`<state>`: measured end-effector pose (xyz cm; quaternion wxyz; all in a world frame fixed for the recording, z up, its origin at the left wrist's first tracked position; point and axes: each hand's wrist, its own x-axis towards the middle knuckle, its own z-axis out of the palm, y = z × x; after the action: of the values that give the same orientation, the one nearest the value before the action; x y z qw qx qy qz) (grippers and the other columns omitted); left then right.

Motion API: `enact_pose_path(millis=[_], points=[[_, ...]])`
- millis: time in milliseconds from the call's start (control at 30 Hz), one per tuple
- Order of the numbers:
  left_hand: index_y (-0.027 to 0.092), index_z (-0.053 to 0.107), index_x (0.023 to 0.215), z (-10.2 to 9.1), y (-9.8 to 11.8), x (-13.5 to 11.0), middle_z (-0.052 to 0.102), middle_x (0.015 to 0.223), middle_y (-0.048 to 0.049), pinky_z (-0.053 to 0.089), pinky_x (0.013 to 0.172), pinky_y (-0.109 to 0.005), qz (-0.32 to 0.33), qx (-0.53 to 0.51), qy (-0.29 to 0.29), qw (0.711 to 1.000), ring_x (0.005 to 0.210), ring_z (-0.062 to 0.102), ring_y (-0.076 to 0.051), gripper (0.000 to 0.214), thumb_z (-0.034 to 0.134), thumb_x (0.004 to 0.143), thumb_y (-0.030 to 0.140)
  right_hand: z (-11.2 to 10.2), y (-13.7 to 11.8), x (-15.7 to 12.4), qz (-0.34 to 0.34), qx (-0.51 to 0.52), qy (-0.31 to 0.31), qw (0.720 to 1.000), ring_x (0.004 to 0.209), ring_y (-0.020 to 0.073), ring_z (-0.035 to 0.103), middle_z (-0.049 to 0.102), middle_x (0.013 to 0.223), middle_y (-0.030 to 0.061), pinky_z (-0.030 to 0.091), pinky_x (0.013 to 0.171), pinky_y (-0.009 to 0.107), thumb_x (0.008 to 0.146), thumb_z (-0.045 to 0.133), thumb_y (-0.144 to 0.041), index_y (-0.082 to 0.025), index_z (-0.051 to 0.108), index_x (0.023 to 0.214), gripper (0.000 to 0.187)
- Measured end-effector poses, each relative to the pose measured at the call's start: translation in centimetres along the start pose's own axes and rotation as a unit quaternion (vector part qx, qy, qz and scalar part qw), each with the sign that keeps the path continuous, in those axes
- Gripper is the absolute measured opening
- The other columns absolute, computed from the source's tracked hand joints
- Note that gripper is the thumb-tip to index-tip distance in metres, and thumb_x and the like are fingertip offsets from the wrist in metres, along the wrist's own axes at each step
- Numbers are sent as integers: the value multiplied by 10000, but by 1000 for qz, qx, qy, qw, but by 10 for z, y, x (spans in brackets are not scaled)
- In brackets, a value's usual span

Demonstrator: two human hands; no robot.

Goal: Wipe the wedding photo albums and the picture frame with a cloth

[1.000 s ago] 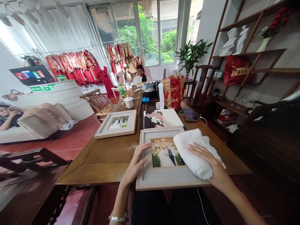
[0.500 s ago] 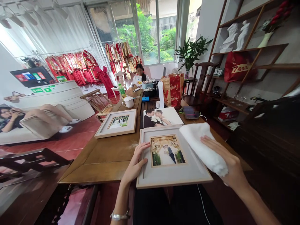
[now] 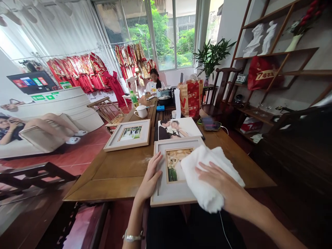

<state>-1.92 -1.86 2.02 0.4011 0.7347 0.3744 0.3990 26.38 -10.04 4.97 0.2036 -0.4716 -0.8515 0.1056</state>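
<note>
A light wooden picture frame with a wide pale mat lies before me, its front edge at the table's near edge. Inside it is a wedding photo, its right part covered by a folded white towel. My right hand holds this towel, fingers spread over it, pressing it down on the frame's right half. At the left border, my left hand rests with fingers stretched out and thumb apart, touching the frame. Just behind lies an unframed couple photo print. Another framed photo lies to the left.
The wooden table also bears a white teapot, a green bottle, a paper bag and a phone on a cable. One person sits at the far end; another lies on a couch at left.
My right hand has moved the towel left and toward me, from the frame's right border onto the photo. My left hand has stayed at the left border, shifting only slightly.
</note>
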Motion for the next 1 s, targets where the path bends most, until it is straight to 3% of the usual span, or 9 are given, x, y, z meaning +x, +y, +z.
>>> enact_pose_path(millis=[100, 167, 233, 367, 467, 567, 667, 833, 1000], points=[[316, 422, 1347, 0, 2, 0, 219, 1525, 37, 47, 1173, -434, -3, 3, -9, 1000, 1423, 99, -229, 565, 425, 823, 105, -5, -5, -30, 13, 24, 1, 1000, 1292, 264, 397, 499, 1368, 34, 315, 1082, 466, 805, 560, -233, -283, 546, 1242, 440], [315, 435, 1338, -1, 2, 1, 224, 1523, 42, 49, 1172, -446, -3, 5, -18, 1000, 1424, 89, -239, 623, 431, 768, 65, -6, 3, -31, 35, 10, 31, 999, 1266, 267, 434, 512, 1354, 40, 355, 1057, 467, 793, 550, -213, -274, 539, 1262, 472], [310, 435, 1338, -1, 1, 2, 242, 1518, 40, 53, 1173, -442, -7, 8, -23, 1000, 1422, 99, -238, 656, 429, 737, 48, -6, 16, -16, 55, -23, 62, 996, 1253, 266, 451, 535, 1330, 65, 345, 1059, 478, 764, 525, -165, -227, 535, 1270, 510], [299, 391, 1366, -3, -1, 3, 278, 1504, 28, 61, 1176, -428, -16, 7, -25, 1000, 1416, 132, -226, 689, 425, 726, 45, -3, 40, 43, 103, -84, 114, 985, 1279, 275, 414, 540, 1315, 137, 321, 1063, 479, 749, 503, -155, -118, 502, 1291, 543], [291, 378, 1373, -4, -2, 2, 279, 1505, 25, 57, 1177, -419, -13, 9, -29, 999, 1416, 131, -217, 695, 424, 726, 42, 5, 44, 81, 111, -107, 103, 983, 1305, 313, 363, 504, 1340, 175, 267, 1069, 522, 731, 522, -136, -80, 497, 1292, 564], [294, 384, 1368, -3, -3, 2, 283, 1504, 26, 53, 1176, -420, -10, 10, -23, 1000, 1415, 138, -215, 666, 425, 750, 51, 15, 35, 94, 80, -101, 66, 989, 1325, 319, 323, 493, 1351, 173, 203, 1087, 533, 672, 518, -62, -73, 518, 1276, 605], [300, 384, 1368, -2, -3, 1, 279, 1506, 19, 53, 1173, -434, -1, 4, -16, 1000, 1413, 145, -220, 608, 431, 801, 89, 17, 11, 80, 23, -54, 3, 998, 1329, 267, 332, 503, 1356, 106, 225, 1091, 500, 665, 496, -40, -149, 515, 1296, 640], [299, 386, 1369, 0, -5, 1, 282, 1505, 5, 59, 1174, -405, 5, 9, -6, 1000, 1411, 155, -192, 510, 424, 878, 165, -9, -28, 12, -43, 85, -110, 989, 1308, 264, 368, 471, 1382, 42, 278, 1093, 487, 768, 522, -121, -250, 478, 1337, 586], [293, 405, 1361, -1, -7, 2, 307, 1494, -5, 73, 1175, -402, 9, -5, -5, 1000, 1408, 174, -199, 471, 432, 897, 211, -27, -5, -39, 2, 95, -31, 995, 1223, 279, 480, 531, 1322, -47, 402, 1042, 445, 813, 523, -177, -388, 509, 1293, 525]])
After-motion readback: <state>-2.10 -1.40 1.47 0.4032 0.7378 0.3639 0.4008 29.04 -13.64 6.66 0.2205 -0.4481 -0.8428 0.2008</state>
